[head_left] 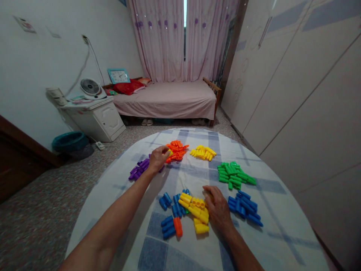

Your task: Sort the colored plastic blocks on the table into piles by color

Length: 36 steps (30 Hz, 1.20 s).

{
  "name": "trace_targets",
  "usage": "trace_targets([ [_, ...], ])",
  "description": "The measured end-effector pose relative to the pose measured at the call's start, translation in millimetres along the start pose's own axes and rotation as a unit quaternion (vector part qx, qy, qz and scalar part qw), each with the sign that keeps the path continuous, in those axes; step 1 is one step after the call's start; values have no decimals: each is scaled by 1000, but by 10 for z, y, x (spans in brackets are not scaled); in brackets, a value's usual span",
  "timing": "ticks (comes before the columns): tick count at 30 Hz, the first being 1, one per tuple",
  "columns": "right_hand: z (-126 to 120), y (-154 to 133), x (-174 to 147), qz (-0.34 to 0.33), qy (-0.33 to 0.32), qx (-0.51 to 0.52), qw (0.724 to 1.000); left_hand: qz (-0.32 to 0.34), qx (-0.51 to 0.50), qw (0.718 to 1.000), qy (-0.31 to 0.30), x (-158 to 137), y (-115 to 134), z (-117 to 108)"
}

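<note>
"Beside the orange pile (pixel 177 150), what is the left hand (pixel 158 160) doing?"

"It is pinching a small yellow block (pixel 170 153) between thumb and fingertips, so that grip is clamping something. Only a bit of the block is showing, though."

"And the right hand (pixel 219 208)?"

"It is resting low over the table (pixel 284 222), just beside some yellow blocks (pixel 200 214). Its fingers are bending a little, but I cannot tell whether that grip is pressing on them or merely lying alongside."

"Where are you expecting trouble?"

"At the pinch, first. It is relying on fingertips alone, so a smooth block could be slipping out and getting lost among the orange pieces. From this view the left hand is also partly covering the purple pile (pixel 139 169); a low swing could be scattering it."

"What about the near side?"

"Those yellow blocks are appearing to overlap some blue blocks (pixel 177 206), with an orange block (pixel 177 227) sitting close by. If the right hand is nudging sideways, I suspect the cluster could be sliding or coming apart. The blue pile (pixel 245 208) is lying near that hand too, so an outward sweep could be knocking pieces about."
</note>
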State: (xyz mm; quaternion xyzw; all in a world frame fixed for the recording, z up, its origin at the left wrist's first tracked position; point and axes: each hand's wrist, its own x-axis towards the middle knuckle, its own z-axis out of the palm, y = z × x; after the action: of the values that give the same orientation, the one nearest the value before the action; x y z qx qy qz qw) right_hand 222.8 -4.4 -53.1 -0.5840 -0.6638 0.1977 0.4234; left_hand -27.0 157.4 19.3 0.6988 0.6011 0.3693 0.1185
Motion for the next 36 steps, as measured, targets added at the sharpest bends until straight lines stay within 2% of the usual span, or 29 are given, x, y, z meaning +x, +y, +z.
trace_targets([
  [4,-11,-22,-1,-1,6,-2,1000,2,23,1000,-2,292,14,144],
  [8,-15,-39,-1,3,3,-5,1000,14,34,999,10,240,149,179],
  [10,-12,-43,0,4,-2,-7,1000,40,10,999,-15,26,250,158],
  [13,-14,-56,7,1,-3,-11,1000,99,-72,986,-117,-481,362,92],
  [15,-34,-81,14,-8,-9,-10,1000,107,-93,978,-152,-851,370,47],
  [18,-101,-152,19,-32,-53,1,998,76,-101,976,-177,-1295,304,4],
  [22,-205,-270,-6,-55,-140,-16,988,28,-123,980,-156,-1597,255,-15],
  [26,-246,-349,-33,-55,-190,-61,978,17,-207,964,-166,-1712,326,-16],
  [31,-235,-395,-10,-28,-179,-73,981,-43,-257,960,-98,-1768,353,13],
  [36,-268,-377,89,-21,-115,-73,990,-57,-274,957,-81,-1769,332,23],
])
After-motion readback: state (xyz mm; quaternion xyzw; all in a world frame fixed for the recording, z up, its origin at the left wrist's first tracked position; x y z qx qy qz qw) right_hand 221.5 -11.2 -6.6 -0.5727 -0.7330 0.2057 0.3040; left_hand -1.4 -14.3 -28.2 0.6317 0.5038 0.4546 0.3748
